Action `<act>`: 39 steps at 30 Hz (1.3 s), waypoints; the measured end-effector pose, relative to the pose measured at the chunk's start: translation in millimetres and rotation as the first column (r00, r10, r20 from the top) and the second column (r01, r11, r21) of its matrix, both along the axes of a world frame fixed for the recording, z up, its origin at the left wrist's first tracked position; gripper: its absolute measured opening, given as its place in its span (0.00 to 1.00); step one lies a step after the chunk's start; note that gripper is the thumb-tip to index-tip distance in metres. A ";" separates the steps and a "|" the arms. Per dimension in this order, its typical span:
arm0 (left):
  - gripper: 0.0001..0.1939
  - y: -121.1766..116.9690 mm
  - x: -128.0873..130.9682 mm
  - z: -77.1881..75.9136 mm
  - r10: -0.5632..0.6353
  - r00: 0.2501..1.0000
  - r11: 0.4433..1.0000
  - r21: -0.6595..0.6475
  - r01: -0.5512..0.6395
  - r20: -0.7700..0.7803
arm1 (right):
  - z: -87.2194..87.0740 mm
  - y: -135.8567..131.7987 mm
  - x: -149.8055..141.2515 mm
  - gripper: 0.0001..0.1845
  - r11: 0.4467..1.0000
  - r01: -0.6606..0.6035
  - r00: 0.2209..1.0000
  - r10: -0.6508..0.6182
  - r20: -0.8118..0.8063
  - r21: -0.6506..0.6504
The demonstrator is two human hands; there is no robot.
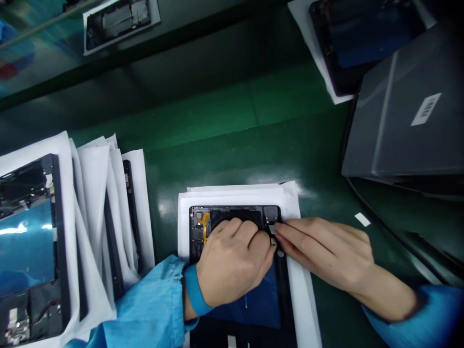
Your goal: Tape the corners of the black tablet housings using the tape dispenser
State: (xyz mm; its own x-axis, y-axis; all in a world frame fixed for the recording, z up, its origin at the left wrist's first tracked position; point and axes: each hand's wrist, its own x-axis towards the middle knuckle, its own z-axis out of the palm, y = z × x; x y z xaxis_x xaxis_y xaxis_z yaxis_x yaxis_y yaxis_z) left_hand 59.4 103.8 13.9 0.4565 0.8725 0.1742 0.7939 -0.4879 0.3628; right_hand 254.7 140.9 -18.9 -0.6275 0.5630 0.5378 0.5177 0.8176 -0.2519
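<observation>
An opened black tablet frame (253, 309) lies on white sheets (235, 195) near the front of a green mat. My left hand (232, 263) rests on the frame's upper part with fingers curled, its fingertips pressing near the top right corner. My right hand (326, 251) comes in from the right, its fingers held together and pinching a small grey piece (272, 229) at that same corner. A yellow flex strip (205, 223) shows at the frame's top left. Both wrists wear blue sleeves.
A fanned stack of tablets between white sheets (90, 212) lies at the left. A grey box with a barcode label (409, 111) sits at the right, another tablet (348, 43) behind it. A small white scrap (362, 220) lies on the mat (224, 121).
</observation>
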 end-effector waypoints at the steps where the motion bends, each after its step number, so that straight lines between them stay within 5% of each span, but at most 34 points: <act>1: 0.13 0.1 0.1 0.1 0.000 1.000 1.000 0.001 0.000 0.000 | 0.3 0.0 -0.1 0.07 1.000 -0.003 1.000 0.003 0.003 0.002; 16: 0.13 -1.7 0.4 0.4 0.015 1.000 1.000 -0.018 -0.016 -0.007 | 12.4 -0.6 0.2 0.05 0.977 -0.050 0.996 0.063 0.057 -0.207; 25: 0.11 -0.1 -4.1 -1.6 -0.004 1.000 0.994 -0.105 0.004 -0.003 | 15.6 -0.1 -2.5 0.05 0.990 -0.049 0.996 0.059 0.072 -0.131; 39: 0.10 -1.5 -5.1 -2.1 -0.036 0.996 0.999 -0.039 0.033 -0.081 | 14.1 -13.0 1.0 0.07 0.995 -0.061 0.983 0.074 0.170 -0.078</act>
State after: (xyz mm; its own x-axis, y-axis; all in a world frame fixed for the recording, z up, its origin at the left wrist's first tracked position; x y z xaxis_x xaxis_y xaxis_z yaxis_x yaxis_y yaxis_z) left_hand 54.3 102.2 11.9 0.4981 0.8611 0.1023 0.8046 -0.5029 0.3156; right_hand 255.6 127.9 -4.7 -0.7452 0.5499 0.3771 0.5031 0.8349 -0.2234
